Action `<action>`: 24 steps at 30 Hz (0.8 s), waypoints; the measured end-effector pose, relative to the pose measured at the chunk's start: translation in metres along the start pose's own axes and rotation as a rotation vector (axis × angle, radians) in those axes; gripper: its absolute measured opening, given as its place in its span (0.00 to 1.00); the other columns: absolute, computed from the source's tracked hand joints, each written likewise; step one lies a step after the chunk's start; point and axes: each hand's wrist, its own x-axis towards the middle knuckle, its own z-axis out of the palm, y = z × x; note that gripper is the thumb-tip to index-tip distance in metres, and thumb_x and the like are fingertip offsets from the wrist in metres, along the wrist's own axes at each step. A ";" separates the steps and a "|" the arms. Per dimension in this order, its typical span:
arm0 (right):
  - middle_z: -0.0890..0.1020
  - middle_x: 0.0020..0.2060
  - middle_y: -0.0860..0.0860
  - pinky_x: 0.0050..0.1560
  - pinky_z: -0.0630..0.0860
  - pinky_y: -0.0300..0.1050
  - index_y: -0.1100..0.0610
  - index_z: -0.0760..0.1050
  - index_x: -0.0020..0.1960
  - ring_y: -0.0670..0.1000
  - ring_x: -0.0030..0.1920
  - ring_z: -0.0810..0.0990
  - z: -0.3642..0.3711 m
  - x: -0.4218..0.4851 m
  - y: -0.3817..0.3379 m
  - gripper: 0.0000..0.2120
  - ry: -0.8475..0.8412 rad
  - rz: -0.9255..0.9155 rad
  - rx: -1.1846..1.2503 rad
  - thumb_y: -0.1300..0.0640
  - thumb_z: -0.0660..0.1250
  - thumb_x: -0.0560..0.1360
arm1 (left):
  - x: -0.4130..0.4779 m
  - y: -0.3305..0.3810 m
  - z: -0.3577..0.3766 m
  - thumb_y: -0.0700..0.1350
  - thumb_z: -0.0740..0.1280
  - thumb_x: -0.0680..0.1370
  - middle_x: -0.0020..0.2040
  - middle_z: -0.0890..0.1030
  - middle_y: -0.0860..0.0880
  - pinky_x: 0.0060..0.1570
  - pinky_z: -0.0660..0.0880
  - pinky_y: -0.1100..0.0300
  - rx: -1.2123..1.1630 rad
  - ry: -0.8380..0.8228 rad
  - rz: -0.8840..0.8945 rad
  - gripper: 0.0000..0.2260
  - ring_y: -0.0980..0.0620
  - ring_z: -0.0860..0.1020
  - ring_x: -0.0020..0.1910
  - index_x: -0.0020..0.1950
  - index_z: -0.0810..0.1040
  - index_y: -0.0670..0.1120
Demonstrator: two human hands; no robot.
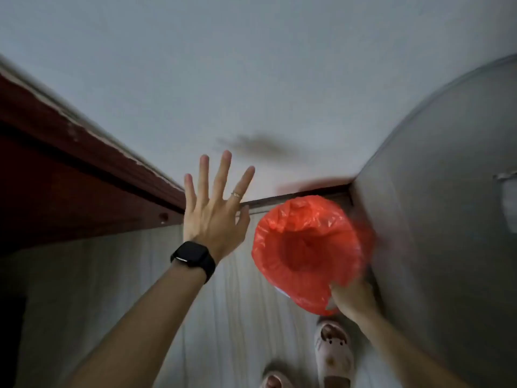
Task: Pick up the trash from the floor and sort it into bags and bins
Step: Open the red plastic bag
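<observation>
A bin lined with a red plastic bag point(307, 247) hangs tilted above the floor, its open mouth facing me. Its inside looks dark red; I cannot make out any contents. My right hand point(352, 299) grips the bin's near rim and the bag's edge at the lower right. My left hand point(215, 208) is raised to the left of the bin with its fingers spread straight, touching nothing. It wears a black watch on the wrist and a ring on one finger. The picture is blurred by motion.
A dark red wooden frame point(84, 177) runs along the left. A grey door or panel point(447, 205) stands close on the right, a pale wall point(251, 79) ahead. My feet in light slippers point(333, 351) stand on the pale wood-grain floor point(237, 317).
</observation>
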 end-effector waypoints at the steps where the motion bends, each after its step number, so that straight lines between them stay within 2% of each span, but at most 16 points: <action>1: 0.80 0.61 0.61 0.47 0.78 0.45 0.57 0.53 0.79 0.57 0.44 0.83 0.004 0.009 -0.004 0.40 -0.031 0.038 0.096 0.52 0.69 0.74 | 0.009 0.003 0.014 0.53 0.65 0.76 0.81 0.47 0.46 0.72 0.48 0.32 0.026 0.004 0.016 0.35 0.34 0.43 0.78 0.80 0.53 0.58; 2: 0.80 0.59 0.62 0.46 0.78 0.46 0.58 0.52 0.79 0.59 0.44 0.84 0.008 0.016 -0.003 0.38 -0.069 0.103 0.132 0.56 0.67 0.75 | 0.014 0.008 0.032 0.53 0.66 0.75 0.81 0.47 0.46 0.72 0.48 0.31 0.028 0.002 -0.002 0.36 0.32 0.43 0.77 0.80 0.52 0.58; 4: 0.79 0.61 0.62 0.52 0.76 0.48 0.63 0.58 0.77 0.61 0.55 0.81 0.015 0.034 -0.003 0.34 -0.046 0.160 0.116 0.56 0.67 0.76 | 0.023 0.010 0.059 0.53 0.66 0.75 0.81 0.46 0.46 0.71 0.47 0.30 0.044 -0.061 -0.055 0.38 0.30 0.43 0.77 0.80 0.50 0.58; 6: 0.80 0.61 0.61 0.49 0.71 0.44 0.66 0.64 0.73 0.60 0.58 0.80 0.019 0.044 -0.001 0.30 -0.007 0.169 0.107 0.58 0.69 0.75 | 0.027 0.012 0.075 0.52 0.66 0.75 0.81 0.43 0.45 0.72 0.46 0.30 0.048 -0.082 -0.091 0.39 0.29 0.43 0.76 0.80 0.47 0.58; 8: 0.80 0.59 0.59 0.49 0.70 0.43 0.63 0.66 0.71 0.60 0.56 0.80 0.016 0.047 0.001 0.26 0.002 0.140 0.127 0.62 0.68 0.75 | 0.030 0.013 0.084 0.51 0.66 0.75 0.80 0.42 0.45 0.72 0.46 0.31 0.053 -0.103 -0.103 0.40 0.28 0.42 0.76 0.80 0.45 0.59; 10: 0.81 0.54 0.55 0.46 0.73 0.43 0.60 0.70 0.65 0.56 0.49 0.80 0.004 0.041 -0.007 0.20 -0.014 0.107 0.166 0.64 0.67 0.74 | 0.033 0.013 0.082 0.50 0.66 0.74 0.80 0.40 0.46 0.71 0.47 0.30 0.060 -0.145 -0.110 0.40 0.29 0.43 0.76 0.80 0.45 0.59; 13: 0.84 0.46 0.52 0.41 0.78 0.44 0.57 0.75 0.59 0.51 0.43 0.81 -0.013 0.025 -0.013 0.17 -0.045 0.087 0.186 0.60 0.66 0.71 | 0.024 0.015 0.061 0.49 0.63 0.76 0.81 0.41 0.48 0.73 0.49 0.33 -0.103 -0.276 -0.180 0.35 0.34 0.45 0.78 0.79 0.49 0.60; 16: 0.84 0.39 0.45 0.41 0.82 0.49 0.50 0.77 0.53 0.49 0.39 0.83 -0.042 -0.019 -0.017 0.14 -0.017 0.005 0.158 0.51 0.63 0.68 | -0.016 0.021 0.024 0.55 0.63 0.77 0.80 0.53 0.45 0.75 0.54 0.41 -0.447 -0.482 -0.507 0.31 0.41 0.53 0.78 0.79 0.56 0.54; 18: 0.83 0.38 0.45 0.42 0.81 0.49 0.50 0.75 0.53 0.50 0.38 0.83 -0.069 -0.070 -0.028 0.14 -0.037 -0.021 0.150 0.47 0.63 0.70 | -0.056 0.032 -0.026 0.58 0.65 0.77 0.78 0.57 0.42 0.73 0.60 0.46 -0.632 -0.547 -0.798 0.35 0.40 0.60 0.76 0.79 0.55 0.50; 22: 0.84 0.43 0.48 0.44 0.83 0.58 0.51 0.74 0.56 0.52 0.42 0.85 -0.111 -0.162 -0.046 0.19 -0.133 -0.098 0.238 0.44 0.64 0.68 | -0.128 0.050 -0.143 0.55 0.69 0.75 0.75 0.64 0.40 0.66 0.69 0.46 -0.860 -0.538 -1.180 0.44 0.38 0.69 0.70 0.80 0.44 0.49; 24: 0.85 0.42 0.49 0.43 0.83 0.60 0.51 0.75 0.54 0.53 0.41 0.85 -0.136 -0.220 -0.074 0.16 -0.135 -0.171 0.240 0.45 0.65 0.70 | -0.156 0.048 -0.197 0.56 0.69 0.73 0.69 0.72 0.42 0.60 0.76 0.45 -0.959 -0.469 -1.351 0.43 0.38 0.77 0.61 0.80 0.46 0.52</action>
